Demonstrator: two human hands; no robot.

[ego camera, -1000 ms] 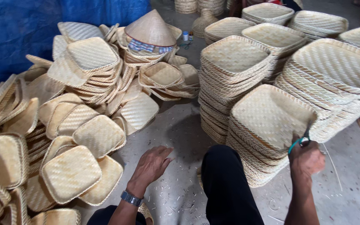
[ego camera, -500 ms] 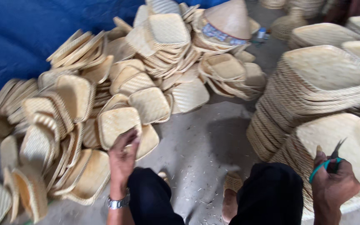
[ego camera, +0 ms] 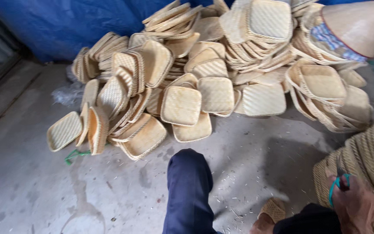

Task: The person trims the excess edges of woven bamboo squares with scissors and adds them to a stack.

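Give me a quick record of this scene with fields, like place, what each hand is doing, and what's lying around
place: bare concrete floor, blue tarp behind
right hand: right hand grips a green-handled tool beside neat tray stacks
left hand: not in view
main pile: loose heap of woven bamboo trays, square with rounded corners
other items: conical hat atop the heap; green cord on the floor
body: knee in dark trousers; woven sandal

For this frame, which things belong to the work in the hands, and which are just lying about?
In hand:
- right hand, its grip closed on green-handled scissors
- stacked woven trays beside it
- loose pile of woven trays ahead

Lying about:
- conical hat on the pile
- blue tarp
- green scrap on the floor

Left hand not in view.
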